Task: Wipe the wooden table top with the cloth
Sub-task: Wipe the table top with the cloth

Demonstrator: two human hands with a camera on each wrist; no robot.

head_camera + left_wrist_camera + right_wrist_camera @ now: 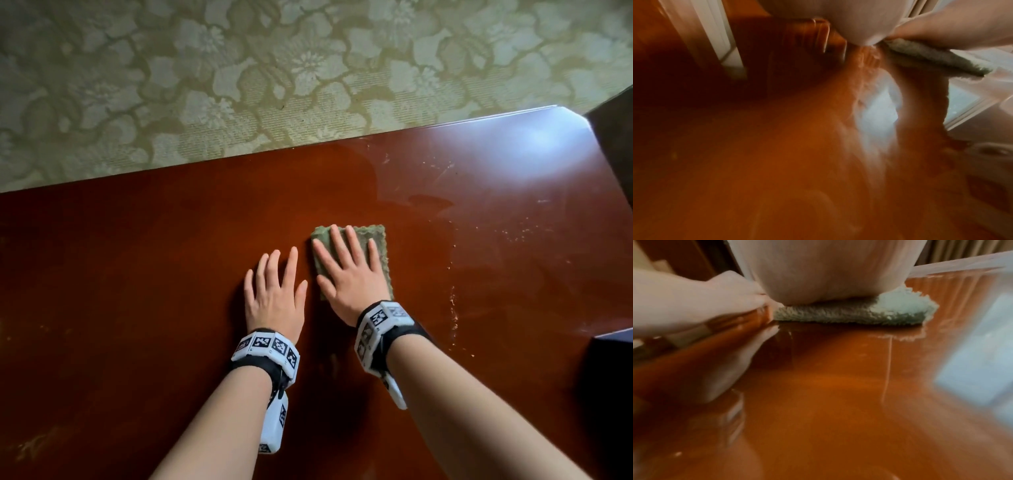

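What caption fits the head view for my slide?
Right hand presses a folded green cloth flat on the glossy wooden table top; left hand rests flat beside it.

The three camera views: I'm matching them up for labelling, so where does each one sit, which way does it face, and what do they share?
Head: above, looking down at the wooden table top, carpet beyond; both forearms show, left hand flat on bare wood, right hand flat on the cloth.
Left wrist: low over the wood, facing along the palm; blurred.
Right wrist: low, facing the cloth edge under the right palm.
Shared: all three show the cloth and the wood.
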